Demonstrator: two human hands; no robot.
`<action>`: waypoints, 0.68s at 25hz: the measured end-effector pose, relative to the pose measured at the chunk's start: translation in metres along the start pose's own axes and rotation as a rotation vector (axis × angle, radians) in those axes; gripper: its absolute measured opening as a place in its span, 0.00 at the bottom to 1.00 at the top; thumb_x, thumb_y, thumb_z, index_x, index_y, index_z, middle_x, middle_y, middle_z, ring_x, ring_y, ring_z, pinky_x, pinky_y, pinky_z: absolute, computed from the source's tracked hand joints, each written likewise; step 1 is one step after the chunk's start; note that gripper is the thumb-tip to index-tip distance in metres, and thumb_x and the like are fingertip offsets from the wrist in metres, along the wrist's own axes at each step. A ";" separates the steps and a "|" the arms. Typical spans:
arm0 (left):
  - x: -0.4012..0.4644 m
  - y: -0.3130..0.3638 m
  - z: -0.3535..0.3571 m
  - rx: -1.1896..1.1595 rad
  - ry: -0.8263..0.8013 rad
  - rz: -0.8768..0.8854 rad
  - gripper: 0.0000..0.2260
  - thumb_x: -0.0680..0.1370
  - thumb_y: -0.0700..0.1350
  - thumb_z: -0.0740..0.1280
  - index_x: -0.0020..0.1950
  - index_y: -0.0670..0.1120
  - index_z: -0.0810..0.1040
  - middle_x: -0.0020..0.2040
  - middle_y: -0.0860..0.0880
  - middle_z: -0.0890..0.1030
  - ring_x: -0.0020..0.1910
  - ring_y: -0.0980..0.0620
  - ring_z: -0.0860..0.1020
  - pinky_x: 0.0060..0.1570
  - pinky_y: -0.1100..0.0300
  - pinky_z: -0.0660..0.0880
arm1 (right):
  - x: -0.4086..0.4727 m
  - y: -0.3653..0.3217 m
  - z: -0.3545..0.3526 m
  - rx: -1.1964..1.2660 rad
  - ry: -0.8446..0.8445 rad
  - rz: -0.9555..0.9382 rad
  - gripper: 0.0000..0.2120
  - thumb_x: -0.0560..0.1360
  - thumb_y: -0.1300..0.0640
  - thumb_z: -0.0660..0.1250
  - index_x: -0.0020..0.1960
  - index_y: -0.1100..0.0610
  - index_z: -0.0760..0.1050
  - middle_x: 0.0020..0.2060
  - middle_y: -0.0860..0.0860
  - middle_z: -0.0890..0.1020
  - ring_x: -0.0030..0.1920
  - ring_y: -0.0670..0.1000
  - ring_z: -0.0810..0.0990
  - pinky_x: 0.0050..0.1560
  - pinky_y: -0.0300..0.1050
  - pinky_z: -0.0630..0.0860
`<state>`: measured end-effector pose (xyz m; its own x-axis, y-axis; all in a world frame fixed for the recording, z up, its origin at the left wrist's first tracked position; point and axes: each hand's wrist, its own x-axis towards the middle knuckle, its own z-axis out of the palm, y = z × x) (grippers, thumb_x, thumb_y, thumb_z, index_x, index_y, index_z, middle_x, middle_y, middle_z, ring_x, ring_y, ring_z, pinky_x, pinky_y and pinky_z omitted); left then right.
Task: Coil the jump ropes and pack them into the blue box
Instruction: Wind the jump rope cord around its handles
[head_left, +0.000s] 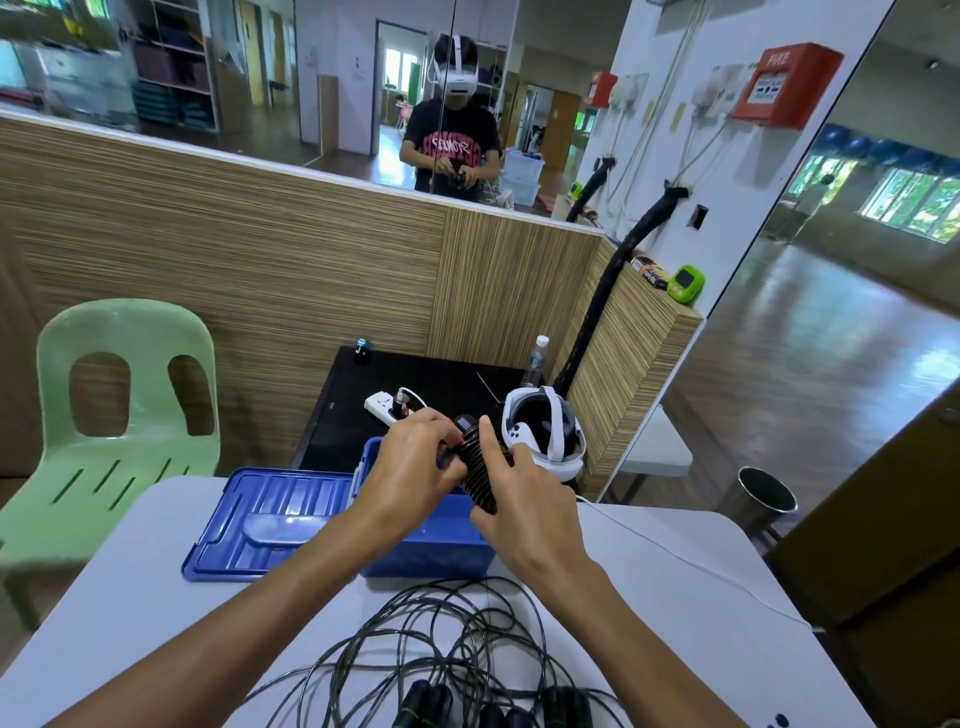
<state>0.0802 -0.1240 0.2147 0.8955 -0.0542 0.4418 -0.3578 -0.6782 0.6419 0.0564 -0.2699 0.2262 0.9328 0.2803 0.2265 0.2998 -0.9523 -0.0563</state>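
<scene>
Loose black jump ropes (441, 649) sprawl; both hands grip a tightly coiled rope (475, 467).

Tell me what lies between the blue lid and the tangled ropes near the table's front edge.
Head view: only the left forearm crosses above; the white table there is bare.

The red alarm box (787, 85) on the white wall reads "FIRE" across its top (the smaller print below is too blurred). In the mirror, pink lettering on a black T-shirt (451, 140) shows reversed, unreadable.
</scene>
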 end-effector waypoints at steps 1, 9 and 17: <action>0.001 0.002 0.002 0.008 0.022 -0.004 0.05 0.71 0.36 0.72 0.46 0.42 0.82 0.44 0.51 0.78 0.39 0.55 0.77 0.44 0.59 0.77 | 0.000 0.000 0.000 -0.009 0.010 0.004 0.42 0.77 0.53 0.66 0.80 0.50 0.42 0.58 0.56 0.71 0.47 0.56 0.77 0.35 0.45 0.66; 0.004 0.014 0.011 0.017 0.130 -0.009 0.09 0.70 0.35 0.72 0.45 0.47 0.79 0.40 0.55 0.74 0.34 0.60 0.72 0.35 0.73 0.68 | -0.001 0.005 0.002 0.013 0.084 0.033 0.40 0.77 0.52 0.65 0.80 0.49 0.44 0.57 0.54 0.72 0.47 0.55 0.78 0.34 0.44 0.64; 0.001 0.001 0.006 -0.009 0.121 0.239 0.09 0.73 0.35 0.72 0.50 0.46 0.80 0.48 0.51 0.80 0.44 0.53 0.79 0.44 0.53 0.79 | 0.001 0.011 0.005 0.090 0.094 0.035 0.41 0.76 0.50 0.66 0.80 0.48 0.45 0.57 0.53 0.73 0.46 0.54 0.78 0.35 0.43 0.65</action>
<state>0.0821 -0.1290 0.2116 0.7472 -0.1235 0.6530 -0.5580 -0.6505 0.5153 0.0614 -0.2798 0.2206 0.9215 0.2300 0.3130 0.2877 -0.9456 -0.1520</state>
